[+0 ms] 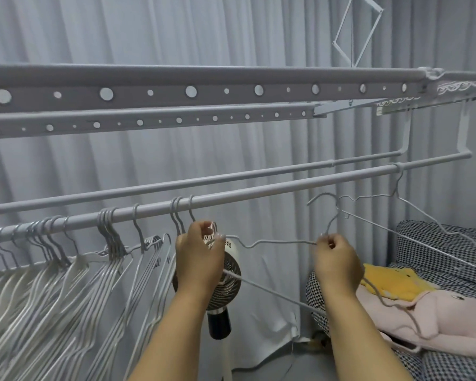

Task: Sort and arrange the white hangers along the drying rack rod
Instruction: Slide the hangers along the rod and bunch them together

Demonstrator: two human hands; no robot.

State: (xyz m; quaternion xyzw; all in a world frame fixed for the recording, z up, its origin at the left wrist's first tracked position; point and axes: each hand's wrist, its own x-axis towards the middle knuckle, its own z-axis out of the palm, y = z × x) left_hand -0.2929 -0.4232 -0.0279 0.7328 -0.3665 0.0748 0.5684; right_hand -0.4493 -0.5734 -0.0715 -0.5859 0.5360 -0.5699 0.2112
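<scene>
Both hands are up just under the front rod of the drying rack, working with one white wire hanger between them. The left hand has its fingers curled around the left end of that hanger, up near a hook, right in front of a small round fan on a white stand. The right hand is pinching the same hanger at its neck, where the wire twists up into the hook, and that hook is off the rod, hanging in the air just below it. The hanger's lower wire slants down from the left hand towards the right forearm.

The rest of the white hangers are bunched on the left part of the rod, packed tight at the far left, then a few small loose groups up to just above the left hand. One more hanger hangs alone near the right end of the rod, tilted.

Behind it all is a pale pleated curtain. Lower right there's a bed with a black-and-white checked cover, with a yellow cloth and a pink garment lying on it.
</scene>
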